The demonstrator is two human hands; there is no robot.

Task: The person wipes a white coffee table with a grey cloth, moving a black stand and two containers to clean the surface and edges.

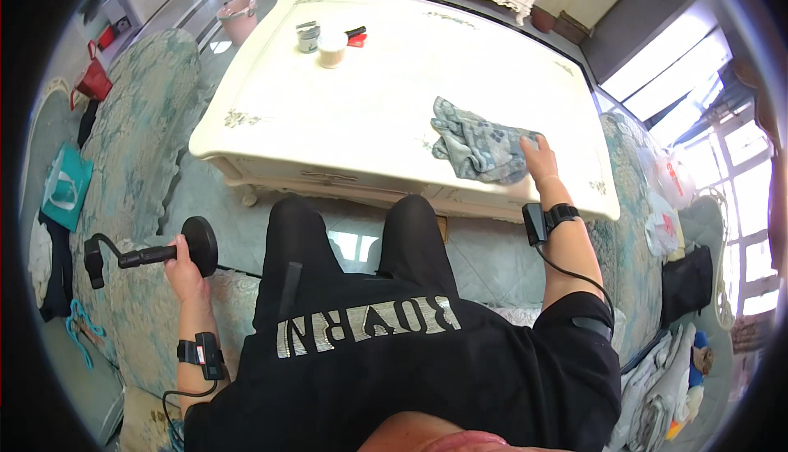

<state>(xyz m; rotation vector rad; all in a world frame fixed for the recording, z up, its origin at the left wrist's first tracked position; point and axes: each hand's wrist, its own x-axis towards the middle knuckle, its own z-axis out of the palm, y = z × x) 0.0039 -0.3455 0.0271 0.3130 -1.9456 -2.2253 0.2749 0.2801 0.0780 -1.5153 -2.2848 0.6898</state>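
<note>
My left hand point(187, 272) is closed round the shaft of a black stand with a round disc base point(199, 245), held off to the left of my knees. A small black device on a bent cable hangs at the stand's far end. On the cream table, my right hand point(539, 162) grips the right edge of a crumpled grey-blue patterned cloth point(480, 142); some of its fingertips are hidden. The cloth lies near the table's front edge, right of the middle. Each wrist wears a strapped black device with a cable.
The cream table point(353, 107) carries a white tub point(332, 50), a grey-lidded jar point(308, 38) and a small black-and-red item point(356, 38). A pink bin point(238, 19) stands behind its left corner. Patterned sofas flank me; bags point(67, 187) and folded clothes point(657, 394) lie on them.
</note>
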